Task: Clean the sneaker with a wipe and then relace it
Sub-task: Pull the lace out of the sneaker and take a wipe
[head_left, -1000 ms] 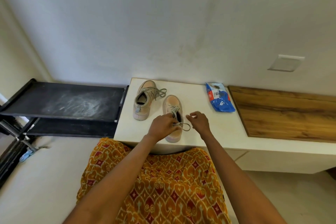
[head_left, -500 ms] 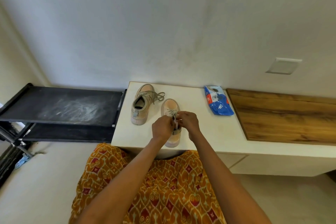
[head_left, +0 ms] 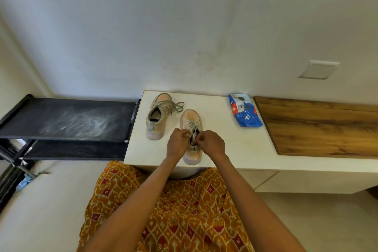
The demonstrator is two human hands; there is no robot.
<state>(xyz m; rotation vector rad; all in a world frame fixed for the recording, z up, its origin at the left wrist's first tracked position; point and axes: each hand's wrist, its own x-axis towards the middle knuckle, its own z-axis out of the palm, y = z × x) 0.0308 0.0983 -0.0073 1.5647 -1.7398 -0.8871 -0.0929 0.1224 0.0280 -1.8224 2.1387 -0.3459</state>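
Observation:
A beige sneaker point(head_left: 191, 117) stands on the white counter point(head_left: 231, 145), toe toward the wall, its heel near the front edge. Grey laces point(head_left: 192, 129) run up its tongue. My left hand point(head_left: 176, 145) and my right hand point(head_left: 211, 143) meet over the shoe's opening, each pinching a lace end. The fingers hide the upper eyelets. A second beige sneaker point(head_left: 157, 116) with a tied lace sits just to the left. A blue wipes packet point(head_left: 244, 113) lies to the right, near the wall.
A wooden board point(head_left: 319, 127) covers the counter to the right of the packet. A black shelf rack point(head_left: 67, 120) with a dusty top stands left of the counter. An orange patterned garment point(head_left: 173, 206) fills the foreground below my arms.
My hands have come together over the near sneaker; a second ago the right hand was out to the right pulling a lace loop. The view has tilted slightly.

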